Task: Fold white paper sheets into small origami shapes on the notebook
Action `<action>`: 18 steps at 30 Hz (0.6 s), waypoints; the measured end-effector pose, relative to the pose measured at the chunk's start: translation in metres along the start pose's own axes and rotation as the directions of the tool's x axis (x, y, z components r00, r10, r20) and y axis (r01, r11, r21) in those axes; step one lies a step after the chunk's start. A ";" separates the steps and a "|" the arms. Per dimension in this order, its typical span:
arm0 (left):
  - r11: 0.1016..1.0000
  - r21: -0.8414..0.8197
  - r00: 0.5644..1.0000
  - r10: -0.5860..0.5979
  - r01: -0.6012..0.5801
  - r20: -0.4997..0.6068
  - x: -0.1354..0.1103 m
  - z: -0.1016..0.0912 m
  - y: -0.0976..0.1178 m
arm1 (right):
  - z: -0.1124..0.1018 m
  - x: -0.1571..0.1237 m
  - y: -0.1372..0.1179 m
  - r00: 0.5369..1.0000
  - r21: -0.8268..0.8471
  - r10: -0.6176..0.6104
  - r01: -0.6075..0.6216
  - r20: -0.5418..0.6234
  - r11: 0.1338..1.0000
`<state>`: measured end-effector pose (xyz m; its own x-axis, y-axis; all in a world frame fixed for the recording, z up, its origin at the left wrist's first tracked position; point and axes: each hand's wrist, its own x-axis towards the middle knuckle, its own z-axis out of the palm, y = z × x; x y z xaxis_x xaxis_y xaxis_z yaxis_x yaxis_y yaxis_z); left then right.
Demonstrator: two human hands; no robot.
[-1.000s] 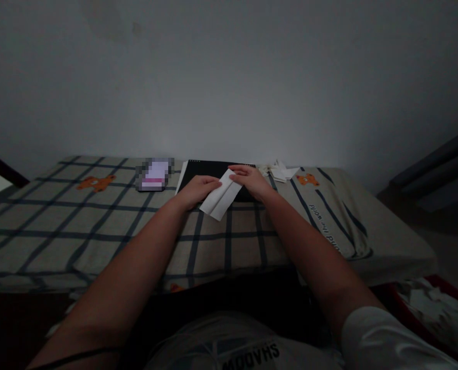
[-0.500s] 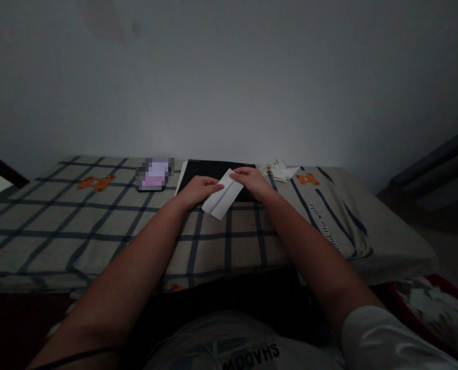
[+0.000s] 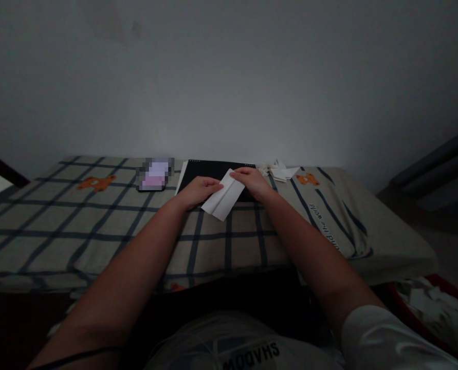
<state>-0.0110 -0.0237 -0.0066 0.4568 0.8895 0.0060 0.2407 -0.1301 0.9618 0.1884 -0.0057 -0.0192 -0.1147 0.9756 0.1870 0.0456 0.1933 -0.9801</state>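
A folded white sheet of paper (image 3: 224, 199) lies slanted on the checked bedcover (image 3: 97, 221), partly over a black notebook (image 3: 209, 169). My left hand (image 3: 198, 189) rests on the paper's left edge, fingers curled and pressing on it. My right hand (image 3: 252, 181) pinches the paper's upper corner with its fingertips. Both forearms reach forward over the bed from the bottom of the view.
A small blurred pink and white object (image 3: 154, 174) sits left of the notebook. Several folded white paper pieces (image 3: 279, 170) lie to the notebook's right. A red bin with crumpled paper (image 3: 433, 303) stands at the lower right. A plain wall rises behind the bed.
The paper has shifted slightly under my hands; my left fingers moved a little along its edge. Otherwise the scene is the same.
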 end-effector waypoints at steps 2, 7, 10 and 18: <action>1.000 0.011 1.000 -0.001 0.001 0.017 0.001 -0.001 -0.002 | 0.000 0.000 0.000 1.000 -0.001 -0.003 0.003 0.002 1.000; 1.000 -0.003 1.000 -0.023 0.023 -0.007 0.003 0.000 -0.005 | 0.001 0.000 0.000 1.000 -0.015 0.007 -0.007 -0.003 1.000; 0.999 0.012 0.998 -0.043 0.044 -0.053 0.003 0.000 -0.003 | 0.002 -0.001 -0.001 1.000 -0.069 -0.009 0.009 -0.006 0.998; 0.998 0.027 0.976 0.062 -0.057 -0.207 0.007 0.000 -0.007 | 0.000 0.001 -0.005 0.912 -0.314 -0.357 0.285 -0.201 0.905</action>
<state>-0.0098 -0.0166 -0.0130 0.2838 0.9511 0.1216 0.2372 -0.1925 0.9522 0.1877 -0.0058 -0.0143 0.0785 0.8417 0.5342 0.3202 0.4862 -0.8131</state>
